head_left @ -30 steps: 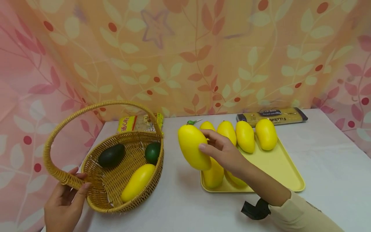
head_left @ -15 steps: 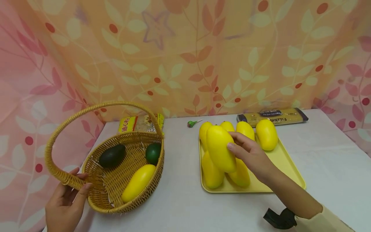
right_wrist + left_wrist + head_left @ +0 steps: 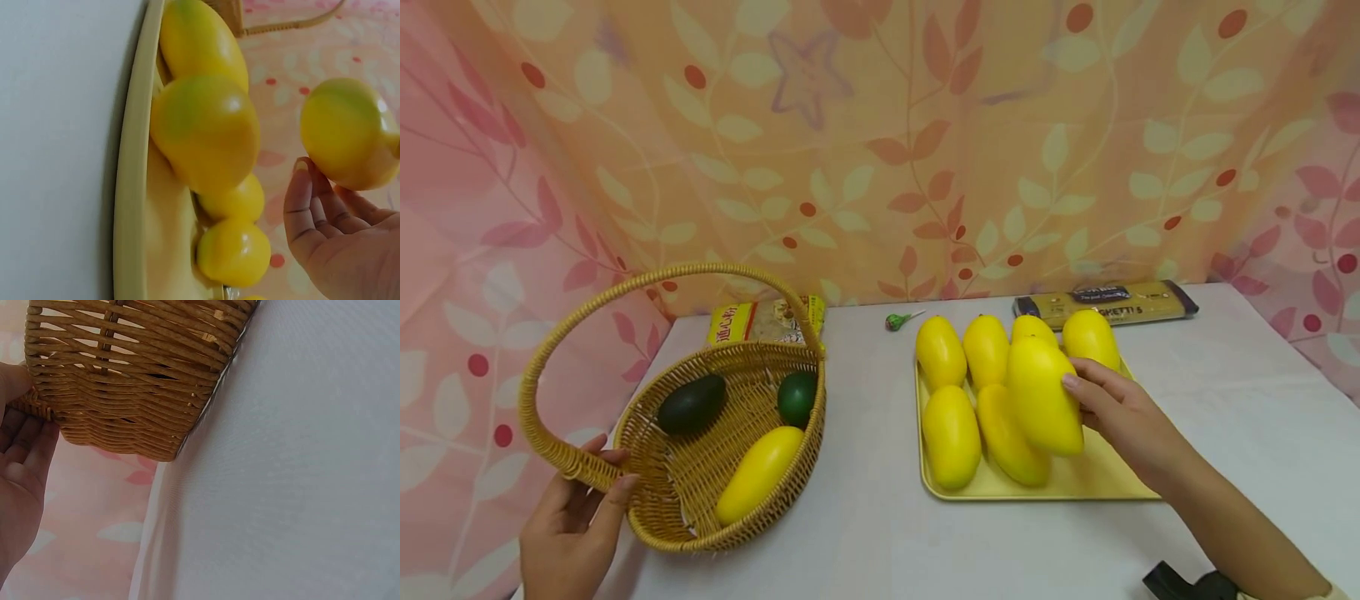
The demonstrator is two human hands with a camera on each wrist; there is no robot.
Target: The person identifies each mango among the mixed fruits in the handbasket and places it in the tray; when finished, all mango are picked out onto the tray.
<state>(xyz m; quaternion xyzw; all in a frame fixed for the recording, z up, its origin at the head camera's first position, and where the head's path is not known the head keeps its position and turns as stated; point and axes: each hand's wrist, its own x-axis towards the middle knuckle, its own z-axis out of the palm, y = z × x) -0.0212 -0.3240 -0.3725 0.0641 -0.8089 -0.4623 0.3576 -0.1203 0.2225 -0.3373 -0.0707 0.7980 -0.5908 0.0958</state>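
Observation:
My right hand (image 3: 1131, 425) holds a yellow mango (image 3: 1043, 396) above the yellow tray (image 3: 1105, 475). In the right wrist view the fingers and thumb grip the mango (image 3: 347, 134), which is raised off the tray. Several other mangoes lie on the tray in two rows, such as the front left mango (image 3: 952, 437). At the left, my left hand (image 3: 571, 529) pinches the base of the handle of a wicker basket (image 3: 647, 492). Inside the basket are a dark avocado (image 3: 692, 404), a green avocado-like fruit (image 3: 795, 398) and one mango (image 3: 760, 475).
Behind the basket lies a yellow food packet (image 3: 760, 321). A green lollipop (image 3: 895, 322) rests on the white tablecloth (image 3: 872, 467) behind the tray. A spaghetti pack (image 3: 1108, 304) lies at the back right, against the patterned curtain (image 3: 850, 167).
My right hand has carried the mango rightward, from the tray's left edge to above its middle. The left hand stays on the basket handle.

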